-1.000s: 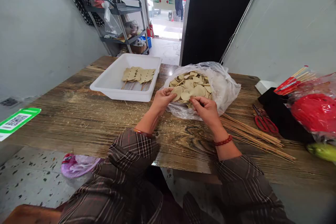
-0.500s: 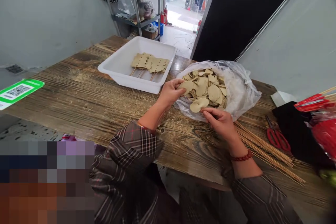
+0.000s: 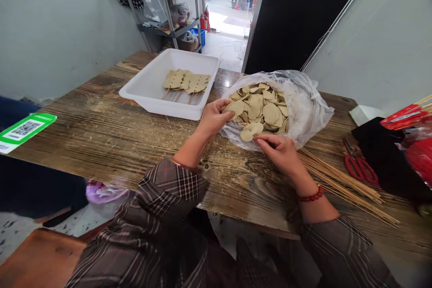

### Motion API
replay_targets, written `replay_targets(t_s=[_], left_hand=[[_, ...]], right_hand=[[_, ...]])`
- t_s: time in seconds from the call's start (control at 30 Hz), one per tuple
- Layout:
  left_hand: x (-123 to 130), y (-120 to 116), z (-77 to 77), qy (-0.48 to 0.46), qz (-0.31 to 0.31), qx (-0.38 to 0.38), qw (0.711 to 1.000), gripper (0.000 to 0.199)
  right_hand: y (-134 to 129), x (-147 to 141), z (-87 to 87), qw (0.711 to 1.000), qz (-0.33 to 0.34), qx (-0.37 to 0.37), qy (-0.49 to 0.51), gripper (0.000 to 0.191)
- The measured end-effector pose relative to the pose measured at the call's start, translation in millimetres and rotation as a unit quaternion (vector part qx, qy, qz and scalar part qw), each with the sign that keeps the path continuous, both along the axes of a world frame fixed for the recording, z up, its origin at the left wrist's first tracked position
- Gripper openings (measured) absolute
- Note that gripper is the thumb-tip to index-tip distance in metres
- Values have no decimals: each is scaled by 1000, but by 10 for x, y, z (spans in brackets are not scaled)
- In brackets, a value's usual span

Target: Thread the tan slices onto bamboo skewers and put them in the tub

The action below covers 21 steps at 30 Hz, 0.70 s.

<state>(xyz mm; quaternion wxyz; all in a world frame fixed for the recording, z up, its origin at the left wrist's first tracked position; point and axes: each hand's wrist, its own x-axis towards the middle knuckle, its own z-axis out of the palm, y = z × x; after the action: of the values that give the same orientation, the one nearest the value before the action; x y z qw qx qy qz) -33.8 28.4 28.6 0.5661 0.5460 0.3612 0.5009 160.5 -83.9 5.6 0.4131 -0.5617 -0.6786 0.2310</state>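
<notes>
We're pinching loose disc (image 3: pixel 238 107) in left grip (image 3: pixel 215 117), disc-tipped stick (image 3: pixel 249 133) in right grip (image 3: pixel 278 150), both at near edge of bag (image 3: pixel 305 105). Done: few loaded sticks (image 3: pixel 186 81) lying in tray (image 3: pixel 165 109) by far edge of surface (image 3: pixel 114 144). To go: tons of discs (image 3: pixel 271 114) filling bag, plus bare sticks (image 3: pixel 347 183).

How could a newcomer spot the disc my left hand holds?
On the wooden table sits a translucent plastic bag heaped with tan discs. At their left edge is your left hand. The disc is the one it pinches, unlike those lying loose in the bag.
</notes>
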Motion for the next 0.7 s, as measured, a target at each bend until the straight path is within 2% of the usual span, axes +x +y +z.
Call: replay_targets(t_s=[0.13,0.33,0.7], left_hand=[[-9,6,-11,24,-4,30,999,33],[-25,50,-53,110,17,112,987,30],[-33,53,-47,157,45,159,974,31]], right_hand=[[4,-3,-1,1000,-1,16,-12,24],[4,-5,1,999,-4,34,-25,22],[10,11,-15,999,5,39,-38,22]])
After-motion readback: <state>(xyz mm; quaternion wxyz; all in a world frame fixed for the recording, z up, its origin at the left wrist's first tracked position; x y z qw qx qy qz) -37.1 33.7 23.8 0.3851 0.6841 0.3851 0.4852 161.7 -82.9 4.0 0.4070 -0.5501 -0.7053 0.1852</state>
